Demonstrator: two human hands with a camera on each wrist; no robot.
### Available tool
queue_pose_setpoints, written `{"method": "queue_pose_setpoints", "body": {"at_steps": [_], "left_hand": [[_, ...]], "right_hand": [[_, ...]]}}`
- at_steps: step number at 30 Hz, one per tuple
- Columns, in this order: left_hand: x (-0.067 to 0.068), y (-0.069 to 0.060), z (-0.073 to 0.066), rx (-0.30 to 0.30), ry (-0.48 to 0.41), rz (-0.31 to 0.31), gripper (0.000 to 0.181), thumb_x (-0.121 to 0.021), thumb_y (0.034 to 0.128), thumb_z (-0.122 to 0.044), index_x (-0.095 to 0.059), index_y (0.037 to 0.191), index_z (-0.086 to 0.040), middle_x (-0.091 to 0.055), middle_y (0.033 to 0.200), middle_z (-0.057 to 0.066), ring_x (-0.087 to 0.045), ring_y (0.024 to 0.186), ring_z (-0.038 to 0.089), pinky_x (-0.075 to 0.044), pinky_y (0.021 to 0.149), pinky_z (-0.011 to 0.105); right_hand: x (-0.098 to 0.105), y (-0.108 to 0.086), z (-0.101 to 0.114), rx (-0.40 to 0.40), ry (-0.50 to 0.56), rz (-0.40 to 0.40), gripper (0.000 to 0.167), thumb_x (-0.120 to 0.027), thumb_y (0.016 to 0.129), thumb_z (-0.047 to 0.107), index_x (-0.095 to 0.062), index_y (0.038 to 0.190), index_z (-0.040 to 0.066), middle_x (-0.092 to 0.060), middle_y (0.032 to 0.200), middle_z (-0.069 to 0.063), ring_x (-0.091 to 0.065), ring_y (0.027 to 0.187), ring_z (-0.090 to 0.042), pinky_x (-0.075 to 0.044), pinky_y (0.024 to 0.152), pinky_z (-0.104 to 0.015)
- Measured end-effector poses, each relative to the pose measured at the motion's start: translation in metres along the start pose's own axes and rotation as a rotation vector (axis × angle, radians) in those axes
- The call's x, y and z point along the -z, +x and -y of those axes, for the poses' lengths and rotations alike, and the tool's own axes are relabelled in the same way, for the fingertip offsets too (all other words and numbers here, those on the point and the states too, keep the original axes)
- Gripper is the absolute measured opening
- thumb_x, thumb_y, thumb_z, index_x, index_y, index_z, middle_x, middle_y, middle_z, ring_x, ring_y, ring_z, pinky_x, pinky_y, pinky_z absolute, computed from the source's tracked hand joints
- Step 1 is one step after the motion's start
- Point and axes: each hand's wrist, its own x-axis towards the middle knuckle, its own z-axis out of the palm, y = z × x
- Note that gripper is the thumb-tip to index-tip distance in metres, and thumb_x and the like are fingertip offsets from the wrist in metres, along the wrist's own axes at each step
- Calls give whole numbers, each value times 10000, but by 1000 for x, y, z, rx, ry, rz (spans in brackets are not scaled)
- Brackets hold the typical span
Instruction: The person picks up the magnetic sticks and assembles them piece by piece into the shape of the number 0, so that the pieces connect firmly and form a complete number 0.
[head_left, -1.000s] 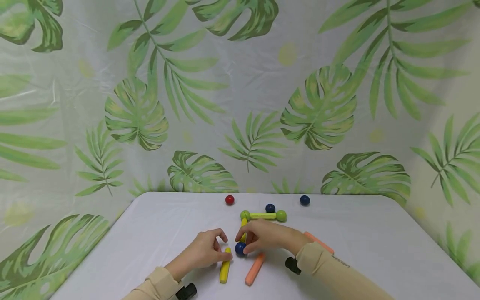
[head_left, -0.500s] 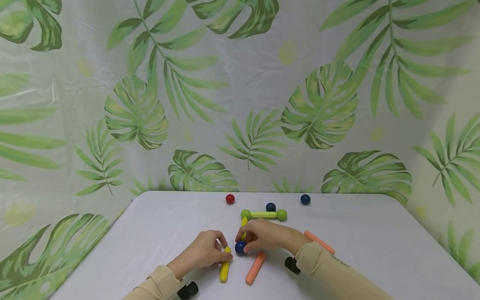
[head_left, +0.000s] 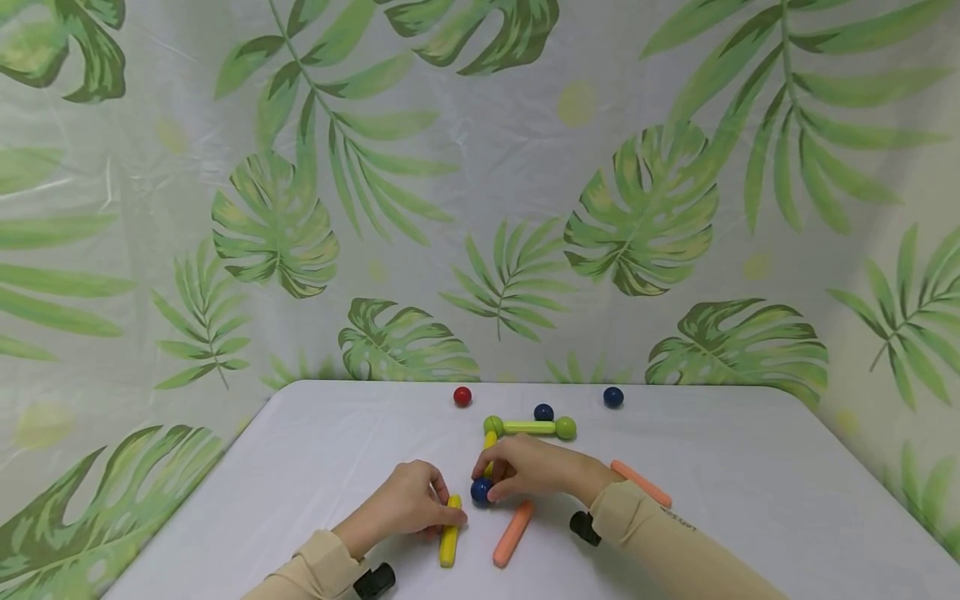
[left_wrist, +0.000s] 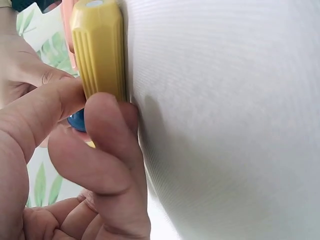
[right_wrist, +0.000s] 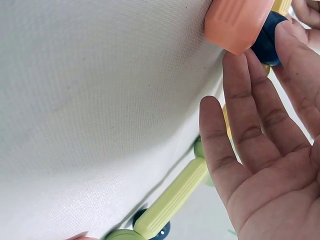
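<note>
In the head view my left hand [head_left: 408,500] pinches a yellow magnetic rod [head_left: 448,548] that lies on the table. The left wrist view shows the yellow rod [left_wrist: 102,55] between thumb and fingers, with a silvery spot on its near end. Just right of it, my right hand [head_left: 528,468] grips a dark blue ball [head_left: 480,492] with thumb and fingers. Beyond that ball a second yellow rod [head_left: 490,442], partly hidden by the hand, runs to a green ball [head_left: 492,426]. From there a light green rod [head_left: 528,427] leads to another green ball [head_left: 566,428].
An orange rod [head_left: 513,533] lies nearest the front, below the right hand, and another orange rod [head_left: 641,483] beside the right forearm. Toward the back sit a red ball [head_left: 462,397] and two dark blue balls, one behind the light green rod, the other [head_left: 613,397] farther right.
My left fingers have drawn in closer onto the near yellow rod. My right hand and the blue ball stay almost in place; the whole head view has shifted slightly.
</note>
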Motion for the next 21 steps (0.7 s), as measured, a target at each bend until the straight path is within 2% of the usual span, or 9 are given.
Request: {"method": "queue_pose_setpoints", "body": {"at_steps": [8, 14, 21], "left_hand": [[0, -2, -1, -29, -11, -5, 329, -942, 828, -246, -661, 727, -109, -644, 537, -37, -590, 453, 63, -479, 461, 199], [0, -2, -2, -10, -23, 6, 288, -921, 839, -211, -674, 732, -108, -661, 569, -25, -618, 475, 66, -502, 471, 201], [-3, -5, -2, 2, -87, 37, 252, -910, 840, -242, -705, 759, -120, -686, 584, -20, -635, 489, 73, -499, 465, 213]], "right_hand": [[0, 1, -3, 4, -8, 4, 255, -815, 966, 171, -768, 1217, 182, -769, 988, 69, -655, 868, -1, -562, 853, -198], [1, 1, -3, 6, -2, 12, 265, -807, 970, 157, -765, 1231, 177, -771, 1000, 66, -659, 878, -2, -563, 862, -201], [0, 1, -5, 13, 13, 8, 263, -802, 973, 142, -765, 1232, 170, -765, 1001, 72, -649, 872, 1, -556, 855, -192]]}}
